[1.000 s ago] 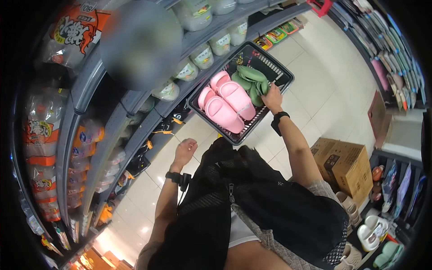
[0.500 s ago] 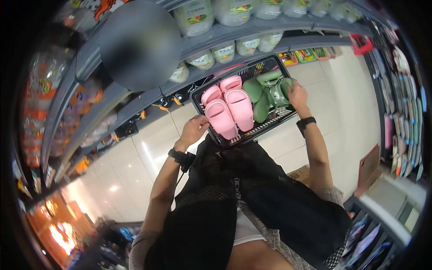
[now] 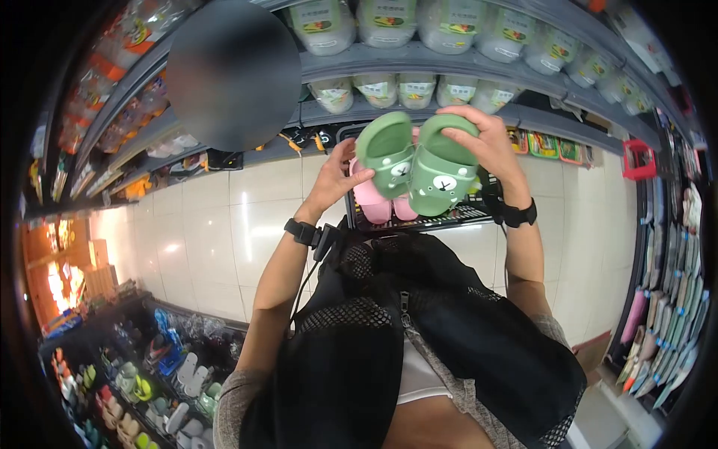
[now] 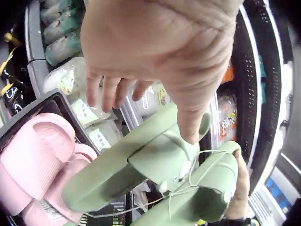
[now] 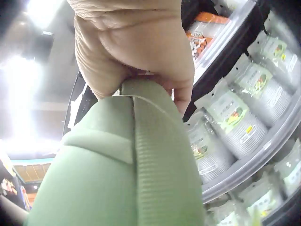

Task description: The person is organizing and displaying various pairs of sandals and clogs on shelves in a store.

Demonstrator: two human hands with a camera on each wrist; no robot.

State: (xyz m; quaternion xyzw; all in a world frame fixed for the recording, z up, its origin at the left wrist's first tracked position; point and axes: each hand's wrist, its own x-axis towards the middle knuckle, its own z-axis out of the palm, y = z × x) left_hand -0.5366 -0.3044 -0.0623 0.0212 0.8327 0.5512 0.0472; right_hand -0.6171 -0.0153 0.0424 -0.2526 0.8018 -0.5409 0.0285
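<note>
A pair of green slippers with bear faces [image 3: 443, 183] is held up above a black basket [image 4: 60, 100] in the head view. My right hand [image 3: 490, 146] grips the right slipper's end, thumb on its insole and fingers behind it. Beside the left slipper is my left hand [image 3: 333, 179], its thumb against the strap and its fingers extended; the left wrist view shows the palm [image 4: 160, 52] above the slipper. A thin string joins the pair. Pink slippers [image 4: 35, 160] lie in the basket, partly hidden by the green ones. The right wrist view shows green soles [image 5: 94, 179] close up.
Shelves [image 3: 449, 61] of packaged goods stand beyond the basket. A pink-red basket [image 3: 638, 160] sits at the right, near hanging packages. Racks of footwear [image 3: 168, 374] are at the lower left, and tiled floor [image 3: 224, 224] lies between.
The green slippers have risen out of the basket in my right hand and turned to show bear faces. My left hand has moved from the basket's side up to them. The view has shifted.
</note>
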